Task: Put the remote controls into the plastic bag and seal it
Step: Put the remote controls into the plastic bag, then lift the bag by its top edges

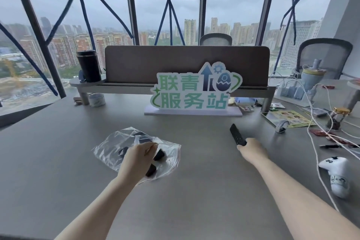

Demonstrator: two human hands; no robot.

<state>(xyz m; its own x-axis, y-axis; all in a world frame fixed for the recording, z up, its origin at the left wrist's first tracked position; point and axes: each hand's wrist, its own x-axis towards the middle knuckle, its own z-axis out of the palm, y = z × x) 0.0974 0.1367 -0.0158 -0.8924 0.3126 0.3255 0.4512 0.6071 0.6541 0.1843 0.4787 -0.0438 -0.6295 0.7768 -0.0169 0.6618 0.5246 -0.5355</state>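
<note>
Meanwhile the right hand (251, 147) is closed around the near end of a slim black remote (236, 136), whose far end points toward eleven o'clock over the grey desk (194, 191). The left hand (139, 159) pinches the upper film of the clear plastic bag (113, 148) near its mouth, which opens toward three o'clock along a red zip strip (178, 157); dark remotes (158, 155) already lie inside, two ends poking out by the fingers. Judging by looks, the remote is light and rigid, so an end grip should serve, while the bag is limp and slippery and probably needs its lip lifted to stay open. A white game controller (336, 176) rests at four o'clock.
</note>
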